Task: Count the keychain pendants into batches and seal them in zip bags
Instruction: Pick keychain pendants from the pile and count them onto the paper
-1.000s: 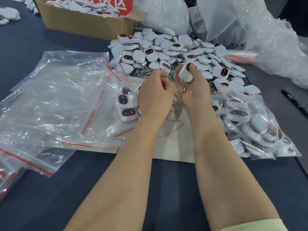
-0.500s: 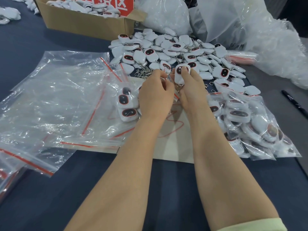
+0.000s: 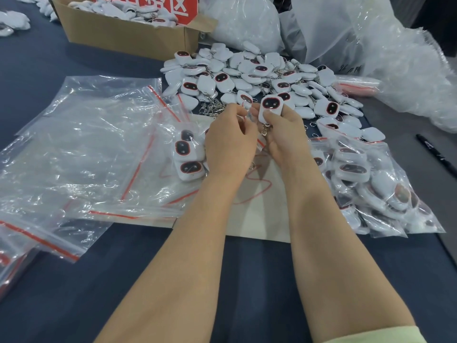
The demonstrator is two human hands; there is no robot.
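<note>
since a second ago the pendant [image 3: 270,106] has turned face-up, pinched by the right hand [image 3: 284,137] just beside the loose pile [image 3: 247,70] on the worktop [image 3: 247,280], likely to count into the part-filled zip bag [image 3: 188,154]; left hand [image 3: 230,144] curled, contents cannot tell.

- Red sign [image 3: 173,11] in the cardboard box [image 3: 123,38]: white characters "格区" (upper part cut off by the frame).
- Plastic bag [image 3: 346,68]: dark handwriting, unreadable.
</note>
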